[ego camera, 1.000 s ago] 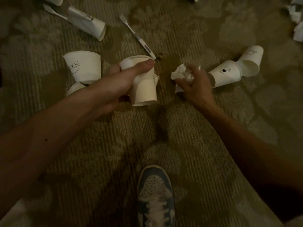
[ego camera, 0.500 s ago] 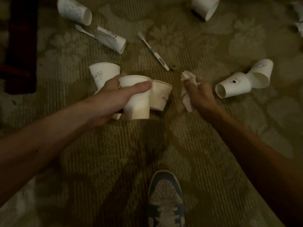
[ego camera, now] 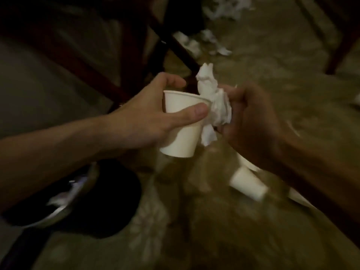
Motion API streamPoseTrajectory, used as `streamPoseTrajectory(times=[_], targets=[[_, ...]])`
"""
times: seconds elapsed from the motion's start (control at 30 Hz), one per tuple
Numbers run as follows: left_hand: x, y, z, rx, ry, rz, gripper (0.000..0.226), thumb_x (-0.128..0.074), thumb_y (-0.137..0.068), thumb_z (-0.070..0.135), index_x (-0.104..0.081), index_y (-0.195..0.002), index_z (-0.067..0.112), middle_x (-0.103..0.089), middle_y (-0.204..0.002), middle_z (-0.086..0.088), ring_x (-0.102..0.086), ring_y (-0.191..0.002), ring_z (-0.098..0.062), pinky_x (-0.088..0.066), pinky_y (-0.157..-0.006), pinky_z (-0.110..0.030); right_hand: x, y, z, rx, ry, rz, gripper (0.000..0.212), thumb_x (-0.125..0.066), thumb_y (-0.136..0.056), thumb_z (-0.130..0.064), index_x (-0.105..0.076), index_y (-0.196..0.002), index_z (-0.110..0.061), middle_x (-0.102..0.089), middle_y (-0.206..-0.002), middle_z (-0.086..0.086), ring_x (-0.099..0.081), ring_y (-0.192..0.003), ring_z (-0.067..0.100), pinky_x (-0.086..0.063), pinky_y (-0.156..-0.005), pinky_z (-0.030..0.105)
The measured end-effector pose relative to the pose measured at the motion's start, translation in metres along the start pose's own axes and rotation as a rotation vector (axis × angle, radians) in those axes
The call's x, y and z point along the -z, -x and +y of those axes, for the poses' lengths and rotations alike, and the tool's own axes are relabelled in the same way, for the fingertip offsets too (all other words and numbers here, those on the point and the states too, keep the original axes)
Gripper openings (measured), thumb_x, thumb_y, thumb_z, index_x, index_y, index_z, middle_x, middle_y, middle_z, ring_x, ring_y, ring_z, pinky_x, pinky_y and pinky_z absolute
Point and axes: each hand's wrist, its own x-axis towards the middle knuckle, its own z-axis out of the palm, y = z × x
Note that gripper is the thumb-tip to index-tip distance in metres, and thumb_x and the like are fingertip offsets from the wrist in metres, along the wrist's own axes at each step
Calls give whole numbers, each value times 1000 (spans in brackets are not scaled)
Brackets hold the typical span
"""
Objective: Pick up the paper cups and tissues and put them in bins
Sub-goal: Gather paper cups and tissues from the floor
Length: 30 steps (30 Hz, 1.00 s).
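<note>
Both hands are now raised off the carpet. A paper cup (ego camera: 181,137) is gripped upright in the left hand (ego camera: 140,123), with a crumpled tissue (ego camera: 218,108) pinched in the right hand (ego camera: 253,123) beside its rim. Release is best held until both are over what seems to be the dark bin (ego camera: 64,207).

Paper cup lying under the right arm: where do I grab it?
Reach down from above and pinch across the middle of the fallen paper cup: it lies on its side on the carpet, so its round wall faces up. Blur hides its rim.
</note>
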Motion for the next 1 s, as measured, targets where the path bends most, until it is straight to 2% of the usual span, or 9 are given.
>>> streamPoseTrajectory(times=[0.13, 0.23, 0.33, 0.43, 0.5, 0.63, 0.77, 0.87, 1.0], targets=[[94, 55, -41, 63, 22, 138, 77, -70, -61, 68, -46, -125, 33, -68, -99, 11, -68, -86, -1, -53, -64, -16, -99, -36, 32, 69, 314, -188, 27, -48, -79, -39, -71, -89, -49, -71, -97, -21, -66, -98, 4, -52, -93, 37], [134, 97, -80, 111, 55, 251, 67, -62, -66, 65, -49, -122, 30, -66, -95, 13, -66, -85, 1, -52, -65, -16, -156, -46, 65, 171, 607, -302, 38, -48, -91, -52, -40, -128, -51, -57, -103, -35, -58, -95, -17, -54, -74, 14], [145, 126, -129, 170, 113, 311, 54, -62, -79, 55, -49, -123, 27, -67, -95, 9, -66, -83, 0, -52, -65, -17, -184, -55, 104, 171, 779, -349, 31, -54, -95, -44, -32, -117, -45, -59, -96, -22, -59, -85, -15, -49, -58, 9], [137, 142, -177, 272, 168, 302, 52, -60, -75, 47, -49, -123, 29, -68, -102, 0, -68, -85, -4, -55, -68, -22, -189, -62, 137, 83, 1054, -435, 28, -58, -90, -53, -35, -105, -45, -58, -105, -16, -59, -94, 0, -50, -77, 25], [128, 146, -203, 324, 168, 260, 54, -59, -75, 50, -49, -124, 30, -66, -109, 1, -67, -92, -5, -55, -72, -23, -186, -66, 153, 123, 1342, -475, 33, -58, -86, -59, -35, -103, -43, -52, -116, -13, -47, -118, 10, -34, -99, 40], [114, 144, -236, 341, 37, 177, 49, -57, -79, 56, -54, -120, 31, -66, -108, 8, -64, -97, -4, -54, -82, -27, -189, -72, 168, 212, 1626, -537, 38, -57, -86, -60, -55, -111, -31, -53, -131, -3, -17, -142, 16, -14, -108, 54], [114, 143, -242, 335, -103, 102, 44, -55, -79, 65, -60, -111, 36, -68, -97, 11, -64, -89, -2, -54, -79, -30, -179, -73, 168, 252, 1671, -630, 46, -46, -89, -64, -68, -107, -28, -58, -130, -8, -11, -145, 14, -15, -112, 54], [123, 143, -240, 377, -211, 131, 50, -56, -76, 68, -57, -114, 36, -65, -104, 8, -63, -87, -3, -56, -81, -34, -168, -65, 162, 231, 1442, -630, 55, -51, -91, -59, -59, -131, -23, -44, -149, -8, -9, -146, 6, -17, -118, 37], [130, 137, -222, 354, -271, 261, 23, -67, -87, 44, -61, -103, 30, -64, -101, 13, -64, -83, 0, -53, -67, -15, -146, -42, 141, 289, 1316, -496, 43, -54, -87, -55, -62, -121, -29, -55, -130, -15, -40, -124, 0, -31, -91, 6]])
